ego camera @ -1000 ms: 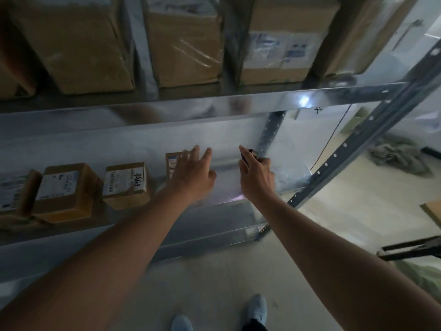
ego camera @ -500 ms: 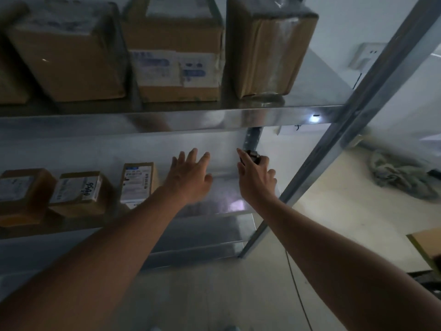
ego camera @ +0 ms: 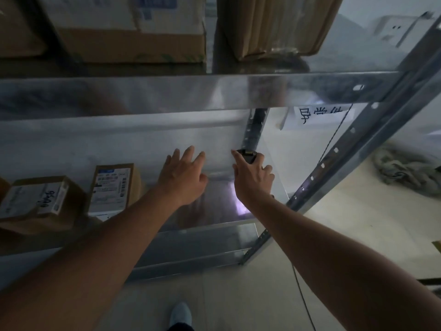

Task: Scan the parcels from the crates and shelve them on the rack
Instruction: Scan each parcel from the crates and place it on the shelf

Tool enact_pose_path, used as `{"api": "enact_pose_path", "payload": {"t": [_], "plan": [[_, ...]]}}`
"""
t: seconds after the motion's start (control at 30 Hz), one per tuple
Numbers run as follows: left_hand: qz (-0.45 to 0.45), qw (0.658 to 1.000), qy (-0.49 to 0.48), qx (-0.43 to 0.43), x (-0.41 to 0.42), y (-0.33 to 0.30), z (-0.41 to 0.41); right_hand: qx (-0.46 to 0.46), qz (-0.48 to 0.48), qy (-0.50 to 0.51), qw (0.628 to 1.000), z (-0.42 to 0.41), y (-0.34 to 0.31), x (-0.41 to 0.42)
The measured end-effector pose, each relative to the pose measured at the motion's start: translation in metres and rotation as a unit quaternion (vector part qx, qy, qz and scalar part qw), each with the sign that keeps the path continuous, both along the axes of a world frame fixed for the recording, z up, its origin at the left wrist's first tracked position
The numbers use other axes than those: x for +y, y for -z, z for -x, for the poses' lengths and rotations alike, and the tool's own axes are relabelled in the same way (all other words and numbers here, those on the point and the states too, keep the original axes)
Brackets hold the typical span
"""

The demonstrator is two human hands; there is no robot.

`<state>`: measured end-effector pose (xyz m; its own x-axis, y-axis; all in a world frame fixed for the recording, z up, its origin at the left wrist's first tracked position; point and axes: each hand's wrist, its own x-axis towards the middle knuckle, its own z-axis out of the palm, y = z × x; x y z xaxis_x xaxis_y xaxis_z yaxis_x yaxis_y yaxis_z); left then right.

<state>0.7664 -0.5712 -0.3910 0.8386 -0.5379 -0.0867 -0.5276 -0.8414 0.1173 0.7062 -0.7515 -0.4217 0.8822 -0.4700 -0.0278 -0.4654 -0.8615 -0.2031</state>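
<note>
Both my arms reach into the metal rack (ego camera: pixel 214 91) at its lower shelf (ego camera: pixel 214 204). My left hand (ego camera: pixel 183 175) is flat with fingers spread and holds nothing, hovering over bare shelf. My right hand (ego camera: pixel 253 177) grips a small black scanner (ego camera: pixel 249 156), whose light throws a pale spot on the shelf. To the left of my left hand stands a labelled brown parcel (ego camera: pixel 113 187), and further left another parcel (ego camera: pixel 35 204) with handwritten digits. Larger cardboard boxes (ego camera: pixel 133 27) sit on the upper shelf.
A slanted rack upright (ego camera: pixel 362 149) runs down the right side. A paper sign (ego camera: pixel 319 115) hangs under the upper shelf. A crumpled cloth (ego camera: pixel 403 170) lies on the pale floor at right. My shoe (ego camera: pixel 181 316) shows at the bottom.
The view has shifted right and closer to the rack, so the parcels sit further left. My left hand has moved away from the labelled parcel; my right hand still holds the scanner.
</note>
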Motion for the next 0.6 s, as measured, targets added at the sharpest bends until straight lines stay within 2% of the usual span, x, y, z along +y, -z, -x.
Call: {"api": "enact_pose_path", "payload": {"t": [0.33, 0.6], "plan": [[-0.007, 1.0, -0.015, -0.015, 0.004, 0.014, -0.007, 0.05, 0.078, -0.011, 0.996, -0.023, 0.04, 0.012], [-0.005, 0.999, -0.016, -0.029, 0.009, 0.022, -0.012, 0.082, 0.094, -0.006, 0.992, -0.033, 0.058, 0.02]]}}
